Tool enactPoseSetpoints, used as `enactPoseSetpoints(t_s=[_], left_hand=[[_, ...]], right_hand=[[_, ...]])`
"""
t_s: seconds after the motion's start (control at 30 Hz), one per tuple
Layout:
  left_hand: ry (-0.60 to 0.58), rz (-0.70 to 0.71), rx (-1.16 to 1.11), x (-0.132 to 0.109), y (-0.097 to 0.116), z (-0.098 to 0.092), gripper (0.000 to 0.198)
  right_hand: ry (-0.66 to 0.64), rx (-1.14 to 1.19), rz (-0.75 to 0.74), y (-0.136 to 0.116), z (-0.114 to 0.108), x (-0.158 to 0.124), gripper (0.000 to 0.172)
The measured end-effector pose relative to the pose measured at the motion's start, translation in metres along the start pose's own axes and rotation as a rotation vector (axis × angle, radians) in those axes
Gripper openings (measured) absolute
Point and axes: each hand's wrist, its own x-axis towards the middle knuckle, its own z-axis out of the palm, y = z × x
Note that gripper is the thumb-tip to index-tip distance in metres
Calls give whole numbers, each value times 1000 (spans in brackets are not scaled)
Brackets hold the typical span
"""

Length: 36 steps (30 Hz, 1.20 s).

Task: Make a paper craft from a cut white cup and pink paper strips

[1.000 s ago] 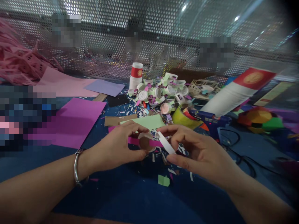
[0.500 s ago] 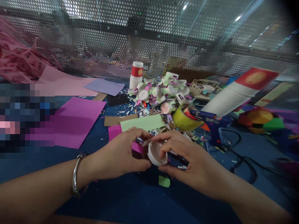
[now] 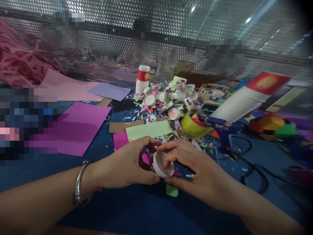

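Both hands meet low over the blue table [image 3: 137,212]. My left hand [image 3: 124,166], with a metal bangle on its wrist, curls its thumb and fingers round a small white paper ring [image 3: 163,164] with a pinkish inside. My right hand [image 3: 195,169] pinches the same ring from the right, its index finger laid over the top. A magenta paper scrap [image 3: 146,159] sticks out between the two hands. Just below them lies a small green paper scrap [image 3: 171,190].
A heap of paper cup bases and cuttings [image 3: 168,98] lies behind the hands, with a red-and-white cup stack [image 3: 142,79]. A blue glue gun [image 3: 221,129] with cable, a yellow tape roll [image 3: 193,125], coloured paper sheets [image 3: 78,127] and a perforated metal screen [image 3: 156,42] surround them.
The white strip that my right hand held loosely has been wound into a closed ring. Both hands have drawn together and sunk a little toward the table.
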Motion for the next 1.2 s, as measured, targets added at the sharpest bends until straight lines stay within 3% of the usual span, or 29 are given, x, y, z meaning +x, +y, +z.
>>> enactPoseSetpoints(t_s=[0.3, 0.8, 1.2], left_hand=[[-39, -76, 7, -2, 5, -1, 57], [-43, -49, -130, 0, 6, 7, 52], [40, -76, -109, 1, 3, 8, 47]], right_hand=[[-10, 30, 2, 1, 1, -2, 18], [17, 46, -22, -11, 4, 2, 10], [43, 39, -19, -8, 12, 3, 16]])
